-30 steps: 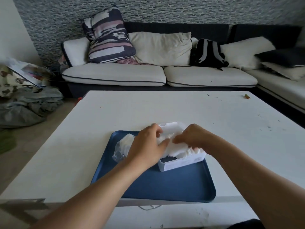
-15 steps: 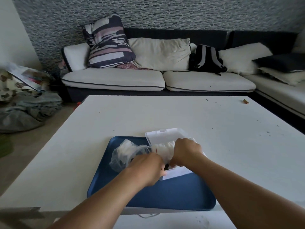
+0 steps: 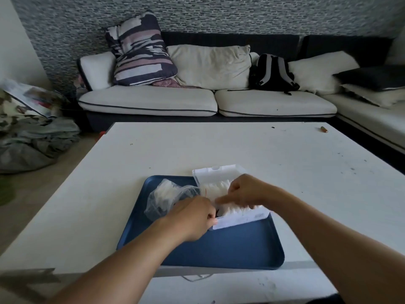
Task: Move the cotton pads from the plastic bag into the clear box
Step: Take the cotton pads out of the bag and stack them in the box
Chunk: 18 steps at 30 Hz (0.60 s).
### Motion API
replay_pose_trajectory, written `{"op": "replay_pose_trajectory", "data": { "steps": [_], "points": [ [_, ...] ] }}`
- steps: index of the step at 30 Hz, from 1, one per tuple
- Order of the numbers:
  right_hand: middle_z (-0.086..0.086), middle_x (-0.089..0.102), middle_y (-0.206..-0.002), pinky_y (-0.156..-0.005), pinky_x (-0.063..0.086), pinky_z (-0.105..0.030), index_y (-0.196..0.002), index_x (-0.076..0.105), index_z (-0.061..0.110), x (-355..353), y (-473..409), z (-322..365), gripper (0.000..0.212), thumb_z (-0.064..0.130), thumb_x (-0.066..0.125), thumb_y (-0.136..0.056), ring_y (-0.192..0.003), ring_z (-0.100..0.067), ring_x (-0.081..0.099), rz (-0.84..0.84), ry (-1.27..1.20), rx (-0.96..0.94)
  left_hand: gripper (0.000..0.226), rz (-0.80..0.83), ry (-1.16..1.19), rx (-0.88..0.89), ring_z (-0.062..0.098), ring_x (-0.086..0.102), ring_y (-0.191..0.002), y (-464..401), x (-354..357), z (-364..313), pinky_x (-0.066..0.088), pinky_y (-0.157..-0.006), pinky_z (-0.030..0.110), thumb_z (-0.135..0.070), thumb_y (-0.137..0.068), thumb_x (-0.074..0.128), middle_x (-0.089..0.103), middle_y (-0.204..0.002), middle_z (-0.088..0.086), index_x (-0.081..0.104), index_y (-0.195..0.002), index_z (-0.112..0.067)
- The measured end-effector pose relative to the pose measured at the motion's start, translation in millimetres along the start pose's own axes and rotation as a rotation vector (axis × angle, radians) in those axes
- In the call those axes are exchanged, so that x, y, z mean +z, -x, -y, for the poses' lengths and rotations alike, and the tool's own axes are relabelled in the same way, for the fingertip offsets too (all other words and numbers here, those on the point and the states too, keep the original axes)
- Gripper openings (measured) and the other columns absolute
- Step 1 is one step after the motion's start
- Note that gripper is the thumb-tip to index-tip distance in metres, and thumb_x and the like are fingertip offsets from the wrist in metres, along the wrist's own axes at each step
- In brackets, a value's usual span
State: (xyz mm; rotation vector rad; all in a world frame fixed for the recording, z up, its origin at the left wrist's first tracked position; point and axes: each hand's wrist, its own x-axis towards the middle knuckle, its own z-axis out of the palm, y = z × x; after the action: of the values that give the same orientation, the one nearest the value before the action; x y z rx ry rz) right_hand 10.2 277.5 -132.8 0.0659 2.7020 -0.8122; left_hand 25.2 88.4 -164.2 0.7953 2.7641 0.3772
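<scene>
The clear box stands on the blue tray, its lid tipped open toward the sofa. White cotton pads fill it in a row. My left hand grips the box's near left corner with curled fingers. My right hand reaches over the box, and its blurred fingers press down on the pads. The crumpled plastic bag lies on the tray left of the box, some pads showing inside it.
The tray sits at the near edge of a white table. A small brown object lies at the table's far right. A sofa with cushions and a black backpack stands behind. Clothes are piled on the floor at left.
My left hand moved from over the pads to the box's near left corner. My right hand shifted across the pads inside the box. The view tilted slightly.
</scene>
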Motion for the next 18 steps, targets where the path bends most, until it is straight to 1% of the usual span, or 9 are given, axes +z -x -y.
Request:
{"op": "replay_pose_trajectory", "data": {
  "steps": [3,5,7,9,11,13,15,16,18],
  "points": [
    [0.007,0.061,-0.058,-0.045,0.041,-0.019,-0.076,0.076,0.012,-15.0,15.7,5.7,0.012,0.018,0.072,-0.085,-0.045,-0.007,0.046,-0.079,-0.231,-0.098,0.017,0.005,0.024,0.032,0.014,0.064,-0.09,0.2,-3.3,5.1,0.054,-0.085,0.037,-0.04,-0.095,0.064,0.069,-0.098,-0.007,0.073,-0.093,-0.025],
    [0.012,0.066,-0.058,-0.044,0.041,-0.018,-0.085,0.081,0.016,-12.3,23.0,18.3,0.02,0.009,0.062,-0.087,-0.04,-0.005,0.043,-0.019,-0.192,-0.182,0.018,0.011,0.018,0.051,0.014,0.063,-0.099,1.0,-6.1,6.0,0.05,-0.092,0.034,-0.038,-0.095,0.065,0.07,-0.107,-0.008,0.073,-0.103,-0.025],
    [0.005,0.074,-0.076,-0.053,0.051,-0.029,-0.094,0.081,0.017,-1.1,25.1,30.9,0.029,0.01,0.054,-0.087,-0.039,-0.01,0.048,0.139,-0.027,-0.21,0.017,0.009,0.003,0.058,0.013,0.062,-0.105,2.6,-7.5,5.6,0.047,-0.094,0.03,-0.033,-0.097,0.062,0.071,-0.111,-0.009,0.074,-0.103,-0.024],
    [-0.008,0.071,-0.09,-0.065,0.055,-0.037,-0.114,0.073,0.015,9.1,23.1,33.9,0.036,0.013,0.046,-0.09,-0.043,-0.014,0.06,0.306,0.239,-0.16,0.016,-0.014,0.003,0.031,0.012,0.063,-0.098,4.2,-7.9,6.0,0.047,-0.084,0.027,-0.029,-0.097,0.06,0.071,-0.102,-0.01,0.075,-0.097,-0.024],
    [-0.011,0.061,-0.103,-0.056,0.047,-0.03,-0.132,0.059,0.014,13.8,18.9,30.1,0.045,0.01,0.039,-0.092,-0.047,-0.014,0.067,0.406,0.391,-0.049,0.016,-0.039,-0.002,-0.007,0.011,0.059,-0.086,5.1,-8.4,6.8,0.042,-0.07,0.024,-0.028,-0.098,0.059,0.066,-0.089,-0.012,0.074,-0.092,-0.026],
    [-0.01,0.054,-0.118,-0.049,0.041,-0.025,-0.14,0.051,0.014,12.4,15.7,27.3,0.049,0.01,0.038,-0.094,-0.046,-0.014,0.068,0.421,0.405,0.048,0.018,-0.045,-0.037,-0.009,0.012,0.057,-0.085,7.2,-9.8,5.9,0.04,-0.069,0.025,-0.029,-0.099,0.057,0.063,-0.088,-0.012,0.07,-0.086,-0.031],
    [-0.01,0.053,-0.121,-0.048,0.04,-0.025,-0.139,0.052,0.014,10.7,11.6,24.9,0.049,0.012,0.039,-0.093,-0.045,-0.013,0.068,0.417,0.421,0.045,0.019,-0.033,-0.038,0.014,0.014,0.061,-0.089,9.8,-9.2,4.9,0.046,-0.074,0.029,-0.03,-0.099,0.057,0.068,-0.093,-0.01,0.069,-0.084,-0.032],
    [-0.011,0.059,-0.117,-0.051,0.042,-0.027,-0.134,0.058,0.013,11.1,9.3,23.8,0.047,0.014,0.041,-0.09,-0.044,-0.011,0.067,0.406,0.423,0.005,0.017,-0.028,-0.026,0.029,0.013,0.062,-0.089,12.4,-10.6,4.3,0.047,-0.076,0.029,-0.031,-0.098,0.058,0.071,-0.095,-0.01,0.071,-0.087,-0.03],
    [-0.012,0.072,-0.101,-0.056,0.05,-0.031,-0.112,0.073,0.012,10.5,7.6,26.4,0.038,0.02,0.048,-0.085,-0.044,-0.011,0.061,0.277,0.316,-0.11,0.012,-0.056,0.074,0.075,0.006,0.06,-0.085,16.8,-19.0,7.3,0.046,-0.076,0.025,-0.033,-0.093,0.065,0.072,-0.094,-0.013,0.075,-0.09,-0.028]
  ]
}}
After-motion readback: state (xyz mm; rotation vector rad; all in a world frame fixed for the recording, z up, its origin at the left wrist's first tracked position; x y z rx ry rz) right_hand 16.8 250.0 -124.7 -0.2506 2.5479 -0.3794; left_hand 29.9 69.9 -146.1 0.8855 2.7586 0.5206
